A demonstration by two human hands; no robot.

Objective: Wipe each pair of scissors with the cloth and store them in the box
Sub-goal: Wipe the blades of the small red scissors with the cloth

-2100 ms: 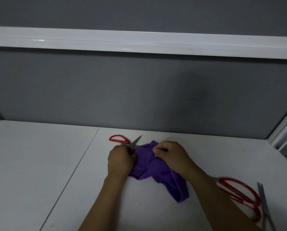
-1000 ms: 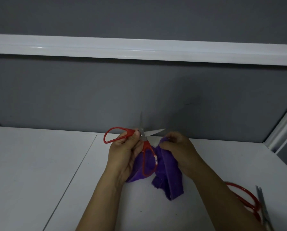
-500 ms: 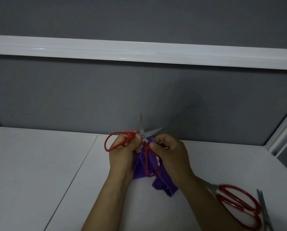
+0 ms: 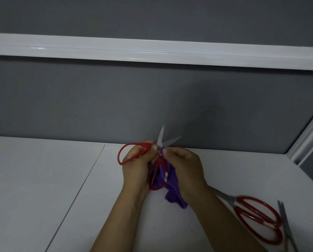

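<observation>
- Two hands met above the white desk point(image 4: 43, 179) in the head view, close to its far edge and in front of the grey partition point(image 4: 152, 99).
- Your left hand point(image 4: 135, 170) held the small red-handled scissors point(image 4: 146, 147) clear of the desk. Its grip was closed round the upper red handle near the pivot, and the other red loop hung down between your hands.
- The two blades stood apart, both pointing up and away from you.
- Your right hand point(image 4: 184, 166) had its grip closed on the purple cloth point(image 4: 172, 190), the fingertips pinching it against the scissors at the base of the blades.
- The rest of the cloth hung below that hand. Whether its lower end touched the desk could not be told.
- A larger pair of red-handled scissors point(image 4: 257, 217) lay flat on the desk just right of your right forearm, its blade tips hidden behind the arm.
- A grey metal pair point(image 4: 284, 220) lay just beside it, at the right edge and only partly in frame.
</observation>
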